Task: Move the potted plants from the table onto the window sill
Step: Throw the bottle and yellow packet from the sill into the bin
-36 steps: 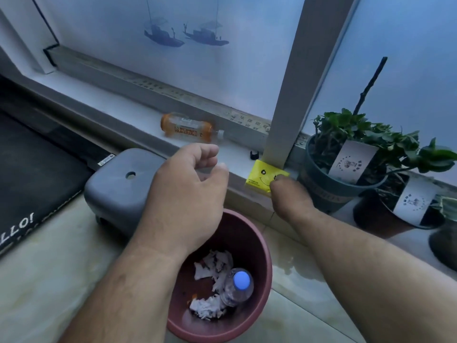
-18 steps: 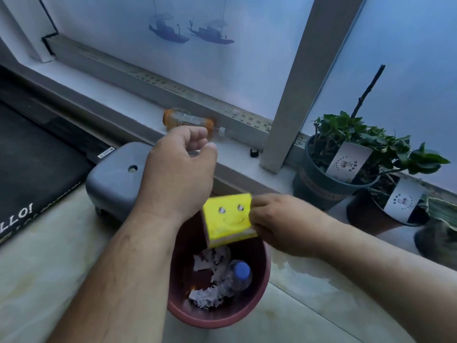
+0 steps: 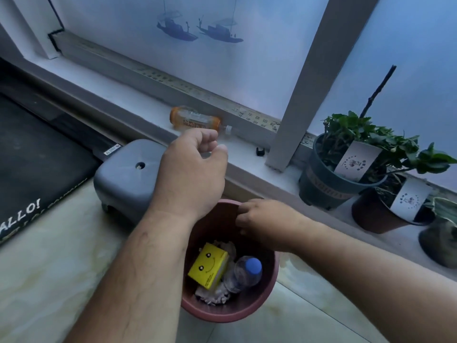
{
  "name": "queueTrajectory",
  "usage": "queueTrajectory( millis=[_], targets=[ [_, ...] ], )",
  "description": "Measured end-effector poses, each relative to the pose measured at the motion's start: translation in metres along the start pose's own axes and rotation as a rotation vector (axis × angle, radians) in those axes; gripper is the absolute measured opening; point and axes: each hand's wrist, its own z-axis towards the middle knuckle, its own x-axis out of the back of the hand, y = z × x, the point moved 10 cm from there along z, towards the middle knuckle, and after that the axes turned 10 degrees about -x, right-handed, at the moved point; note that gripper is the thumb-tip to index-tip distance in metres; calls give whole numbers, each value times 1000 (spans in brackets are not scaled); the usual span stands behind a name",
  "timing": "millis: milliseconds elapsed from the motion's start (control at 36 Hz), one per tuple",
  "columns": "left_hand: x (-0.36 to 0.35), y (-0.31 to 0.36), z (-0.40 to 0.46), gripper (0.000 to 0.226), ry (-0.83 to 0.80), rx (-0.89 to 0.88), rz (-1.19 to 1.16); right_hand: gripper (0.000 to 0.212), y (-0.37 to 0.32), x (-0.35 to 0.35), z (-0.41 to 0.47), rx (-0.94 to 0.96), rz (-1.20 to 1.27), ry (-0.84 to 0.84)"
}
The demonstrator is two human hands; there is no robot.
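Three potted plants stand on the window sill [image 3: 138,105] at the right: a leafy one in a dark grey pot [image 3: 321,184], one in a brown pot [image 3: 371,216] beside it, and a third pot [image 3: 437,243] at the frame's edge. My left hand [image 3: 190,174] hovers in a loose empty fist over the far rim of a reddish bin [image 3: 247,313]. My right hand [image 3: 267,224] hangs over the bin's mouth with its fingers loosely bent and holding nothing. A yellow smiley box [image 3: 207,267] lies inside the bin.
An orange bottle [image 3: 193,120] lies on the sill beyond my left hand, with a small black cap [image 3: 259,151] near the window post [image 3: 304,82]. A grey stool [image 3: 123,174] stands left of the bin, a black mat [image 3: 32,154] further left. The bin also holds a blue-capped bottle [image 3: 244,271] and paper scraps.
My right hand took the yellow box from the sill, carried it over the bin and let it go; it now lies in the bin. My left hand has barely moved.
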Motion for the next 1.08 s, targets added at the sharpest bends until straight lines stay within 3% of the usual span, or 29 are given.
queueTrajectory(
  millis=[111,222,361,528,694,861,1083],
  targets=[
    [-6,1,0,30,-39,11,4,25,50,24,-52,-222,155,67],
    [-17,-6,0,32,-103,30,57,17,83,30,-116,-542,482,169],
    [-33,-26,-3,36,-242,54,228,16,81,-31,-156,-841,991,97],
    [-40,-68,-22,49,-501,66,650,36,73,-72,-133,-848,1040,-15],
    [-35,-107,-34,54,-642,117,837,32,81,-87,-124,-968,1282,-65],
    [-26,-144,-42,39,-729,233,928,19,88,-77,-110,-971,1367,-16],
    [-4,-168,-43,11,-704,339,981,23,63,-100,-104,-897,1348,-303]
  ],
)
